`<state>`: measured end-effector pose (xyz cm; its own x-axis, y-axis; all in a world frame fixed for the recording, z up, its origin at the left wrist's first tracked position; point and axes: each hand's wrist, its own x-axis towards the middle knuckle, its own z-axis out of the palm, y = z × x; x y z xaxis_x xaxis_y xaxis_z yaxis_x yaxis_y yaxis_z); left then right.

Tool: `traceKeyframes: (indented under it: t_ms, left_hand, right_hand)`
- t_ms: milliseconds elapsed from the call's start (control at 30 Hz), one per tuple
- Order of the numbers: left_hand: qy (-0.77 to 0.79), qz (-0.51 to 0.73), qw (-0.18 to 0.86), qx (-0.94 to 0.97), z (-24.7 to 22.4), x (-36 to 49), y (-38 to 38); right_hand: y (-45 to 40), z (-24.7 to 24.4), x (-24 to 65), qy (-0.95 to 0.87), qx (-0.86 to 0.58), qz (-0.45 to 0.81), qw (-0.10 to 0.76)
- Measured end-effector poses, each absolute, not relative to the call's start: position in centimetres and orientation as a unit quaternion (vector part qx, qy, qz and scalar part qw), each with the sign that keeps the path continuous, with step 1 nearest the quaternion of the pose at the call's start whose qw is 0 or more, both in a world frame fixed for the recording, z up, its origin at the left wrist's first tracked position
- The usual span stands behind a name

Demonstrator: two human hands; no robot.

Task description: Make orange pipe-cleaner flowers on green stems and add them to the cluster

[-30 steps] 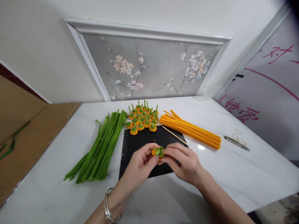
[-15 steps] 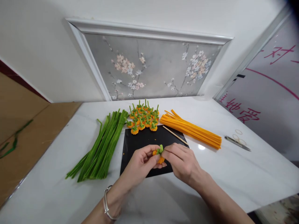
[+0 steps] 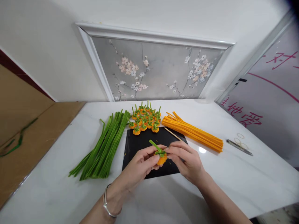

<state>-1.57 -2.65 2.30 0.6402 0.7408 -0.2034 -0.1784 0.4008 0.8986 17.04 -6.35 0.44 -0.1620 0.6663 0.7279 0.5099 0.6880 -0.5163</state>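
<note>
A small orange pipe-cleaner pumpkin [image 3: 162,160] with a green stem and green leaves is held up over the black mat [image 3: 134,144]. My left hand [image 3: 141,161] is closed round its left side, thumb in front. My right hand [image 3: 185,157] pinches the green leaves at the pumpkin's right edge, its fingertips pressed together. The stem leans up to the left. Beyond the mat stands a cluster of several finished-looking pumpkins [image 3: 143,122] of the same kind, stems upward.
Green pipe cleaners [image 3: 105,146] lie in a bundle on the left, orange pipe cleaners [image 3: 192,132] on the right. A thin wooden stick [image 3: 172,133] rests on the mat's far right corner. Scissors [image 3: 239,147] and rubber bands [image 3: 240,141] lie farther right on the white table [image 3: 233,180].
The pumpkin has turned in my hands, so its stem now shows longer and leans left. My right fingers have shifted onto its right edge. The camera view has moved slightly.
</note>
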Motion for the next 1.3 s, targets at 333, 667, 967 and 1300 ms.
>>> traceKeyframes:
  t_ms: [333, 667, 967, 1300]
  left_hand:
    - [0.325, 0.284, 0.707, 0.560, 1.7, -1.2, -2.4]
    - [0.324, 0.271, 0.769, 0.479, 1.7, -1.3, -2.1]
    - [0.302, 0.263, 0.759, 0.513, 2.0, -1.6, -2.4]
    - [0.347, 0.272, 0.794, 0.419, 1.6, -1.2, -2.7]
  right_hand:
    - [-6.7, 0.5, 16.8, -0.782, -0.383, 0.093, 0.483]
    - [-6.7, 0.6, 17.6, -0.780, -0.382, 0.096, 0.486]
    - [-6.6, -0.2, 17.1, -0.808, -0.360, 0.069, 0.461]
    - [-7.0, 0.9, 16.8, -0.837, -0.368, 0.015, 0.405]
